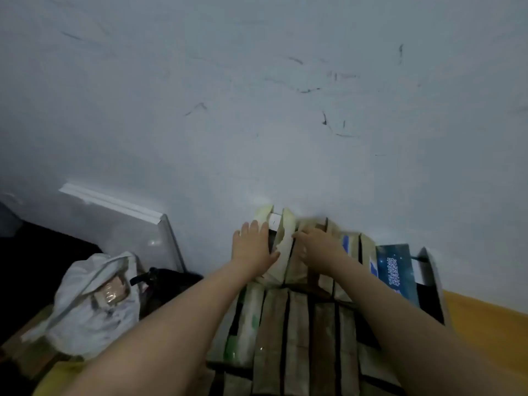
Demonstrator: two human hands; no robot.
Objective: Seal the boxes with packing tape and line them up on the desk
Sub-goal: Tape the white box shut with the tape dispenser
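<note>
Several small cardboard boxes stand in rows on the yellow desk (485,315), packed side by side up to the wall. My left hand (253,245) lies flat with straight fingers on the left side of a pale box (285,238) in the back row. My right hand (317,244) rests on the tops of the brown boxes (323,281) just right of it, fingers slightly bent; the picture is blurred there. A blue printed box (395,270) stands at the right end of the row. No tape roll is in view.
A white bag (94,304) with a taped packet showing inside sits at the left. A white framed panel (120,224) leans on the wall behind it. A black object (160,278) lies between bag and boxes. A white open box (428,270) stands at the far right.
</note>
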